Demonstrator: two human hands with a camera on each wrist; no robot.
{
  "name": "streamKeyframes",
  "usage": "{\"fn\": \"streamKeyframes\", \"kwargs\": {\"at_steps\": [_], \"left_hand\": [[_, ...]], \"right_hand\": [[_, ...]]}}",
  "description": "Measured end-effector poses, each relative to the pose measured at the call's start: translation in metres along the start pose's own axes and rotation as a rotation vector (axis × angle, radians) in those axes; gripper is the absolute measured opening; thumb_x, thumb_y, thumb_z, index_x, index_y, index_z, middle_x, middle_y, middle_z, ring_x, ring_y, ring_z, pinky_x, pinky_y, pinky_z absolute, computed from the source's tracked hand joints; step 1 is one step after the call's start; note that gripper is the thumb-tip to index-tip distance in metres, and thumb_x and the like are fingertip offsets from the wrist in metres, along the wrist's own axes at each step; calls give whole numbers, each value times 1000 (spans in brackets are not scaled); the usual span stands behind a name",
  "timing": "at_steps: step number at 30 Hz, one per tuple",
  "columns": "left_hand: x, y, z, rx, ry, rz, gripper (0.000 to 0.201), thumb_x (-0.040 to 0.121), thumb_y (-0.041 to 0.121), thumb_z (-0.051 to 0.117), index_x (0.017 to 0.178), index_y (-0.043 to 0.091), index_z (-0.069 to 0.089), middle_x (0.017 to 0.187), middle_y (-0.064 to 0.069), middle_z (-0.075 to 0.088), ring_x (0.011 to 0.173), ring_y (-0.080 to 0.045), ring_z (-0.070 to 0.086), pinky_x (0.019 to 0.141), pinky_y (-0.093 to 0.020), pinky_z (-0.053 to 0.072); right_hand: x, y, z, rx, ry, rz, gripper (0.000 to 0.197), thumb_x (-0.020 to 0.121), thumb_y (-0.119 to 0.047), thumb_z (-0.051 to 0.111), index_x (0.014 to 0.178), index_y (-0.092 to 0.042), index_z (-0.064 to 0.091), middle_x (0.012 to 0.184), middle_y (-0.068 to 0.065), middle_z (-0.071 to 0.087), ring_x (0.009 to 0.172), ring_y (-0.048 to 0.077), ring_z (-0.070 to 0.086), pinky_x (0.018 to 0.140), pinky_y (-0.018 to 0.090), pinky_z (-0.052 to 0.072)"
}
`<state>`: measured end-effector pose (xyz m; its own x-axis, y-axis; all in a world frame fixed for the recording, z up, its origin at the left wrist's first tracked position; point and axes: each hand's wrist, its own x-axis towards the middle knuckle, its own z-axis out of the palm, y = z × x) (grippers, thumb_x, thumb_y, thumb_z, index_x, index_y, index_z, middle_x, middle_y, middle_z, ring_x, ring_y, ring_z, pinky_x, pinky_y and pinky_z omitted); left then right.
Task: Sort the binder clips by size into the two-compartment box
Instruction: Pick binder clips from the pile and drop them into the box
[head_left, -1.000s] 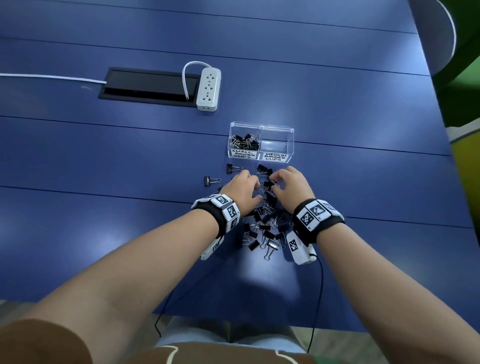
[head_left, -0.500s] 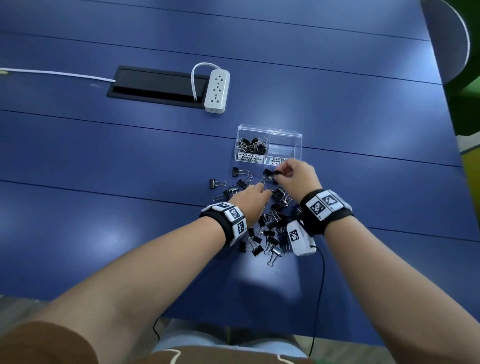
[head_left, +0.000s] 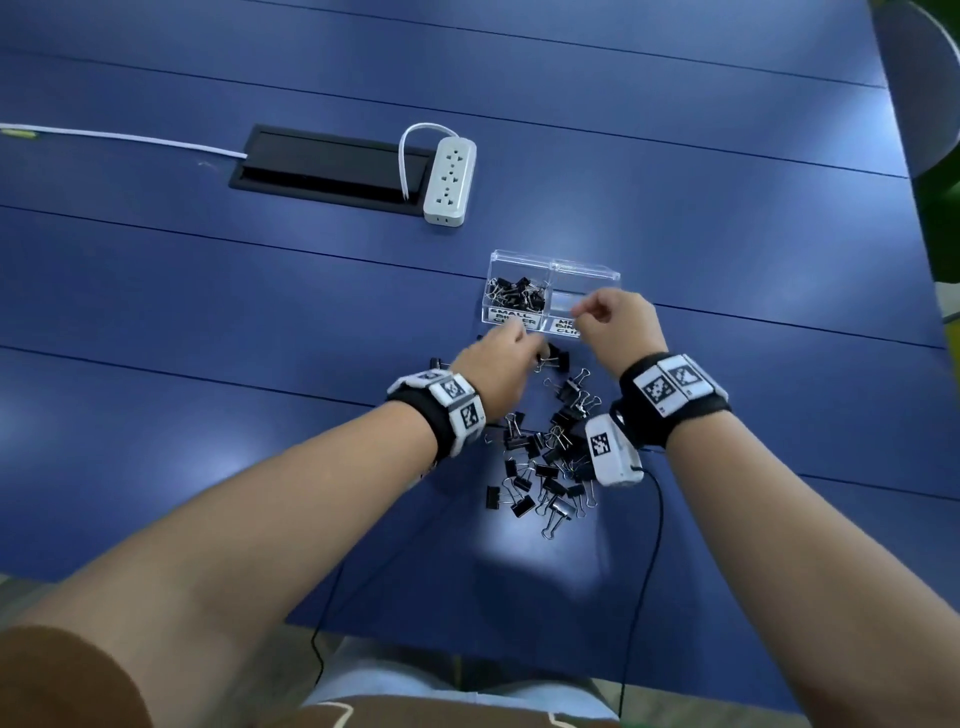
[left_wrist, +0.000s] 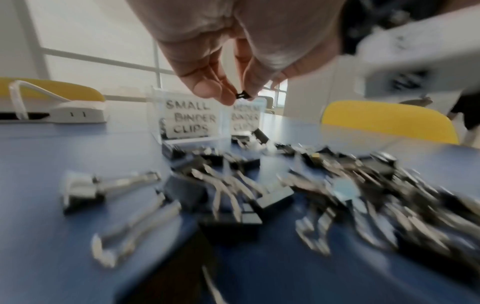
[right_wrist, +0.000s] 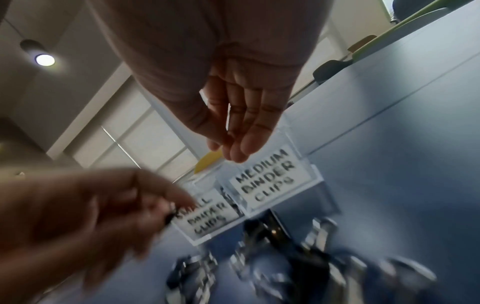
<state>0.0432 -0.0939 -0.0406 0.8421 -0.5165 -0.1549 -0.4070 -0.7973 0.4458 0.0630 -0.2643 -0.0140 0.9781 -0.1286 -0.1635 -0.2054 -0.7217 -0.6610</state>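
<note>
A clear two-compartment box (head_left: 554, 264) stands on the blue table, labelled SMALL BINDER CLIPS (left_wrist: 191, 118) and MEDIUM BINDER CLIPS (right_wrist: 267, 178). Several black clips lie in the small side (head_left: 514, 293). A loose pile of black binder clips (head_left: 550, 452) lies between my wrists. My left hand (head_left: 524, 332) hovers just in front of the small label and pinches a small black clip (left_wrist: 242, 95) between thumb and fingertip. My right hand (head_left: 582, 312) is over the medium compartment; in the right wrist view its fingers (right_wrist: 246, 123) are nearly straight, with no clip visible in them.
A white power strip (head_left: 449, 182) and a black cable hatch (head_left: 327, 169) sit behind the box to the left. A single clip (head_left: 436, 362) lies left of my left hand. A black cable (head_left: 649, 545) runs from my right wrist over the table's near edge.
Both hands have moved from the pile toward the box. The right hand went from pinching a clip at the box front to above the medium compartment. The left hand rose with a small clip.
</note>
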Motion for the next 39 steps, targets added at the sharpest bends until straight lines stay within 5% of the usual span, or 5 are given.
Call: {"fn": "streamKeyframes", "kwargs": {"at_steps": [8, 12, 21, 27, 39], "left_hand": [[50, -22, -46, -59, 123, -128, 24, 93, 13, 50, 114, 18, 60, 111, -11, 52, 108, -27, 51, 90, -44, 50], [42, -12, -32, -53, 128, -88, 25, 89, 13, 54, 113, 16, 60, 110, -9, 50, 107, -26, 49, 85, -41, 51], [17, 30, 36, 10, -198, 19, 28, 90, 19, 55, 116, 8, 55, 117, -11, 51, 115, -28, 47, 95, -46, 47], [13, 32, 43, 51, -172, -34, 23, 88, 11, 58, 109, 4, 51, 116, -14, 47, 113, -32, 47, 88, -46, 50], [-9, 3, 9, -202, 11, -188, 17, 92, 23, 50, 104, 12, 55, 101, -6, 61, 93, -27, 58, 81, -38, 49]], "right_hand": [[-47, 47, 25, -168, -195, 50, 22, 84, -9, 53, 99, -18, 66, 95, 2, 54, 85, 20, 56, 86, 32, 50], [-49, 53, 30, -165, -173, 54, 32, 85, -7, 50, 110, -20, 65, 98, 2, 50, 86, 24, 57, 84, 36, 53], [-46, 60, 26, -167, -142, 69, 32, 83, -9, 55, 112, -19, 64, 104, 9, 53, 87, 21, 53, 83, 30, 47], [-45, 53, 31, -200, -176, 78, 26, 84, -7, 52, 106, -12, 65, 108, 12, 55, 99, 29, 57, 86, 32, 46], [6, -27, 12, 169, 3, -18, 21, 91, -17, 46, 100, -15, 65, 74, -5, 58, 59, 9, 49, 58, 21, 42]]}}
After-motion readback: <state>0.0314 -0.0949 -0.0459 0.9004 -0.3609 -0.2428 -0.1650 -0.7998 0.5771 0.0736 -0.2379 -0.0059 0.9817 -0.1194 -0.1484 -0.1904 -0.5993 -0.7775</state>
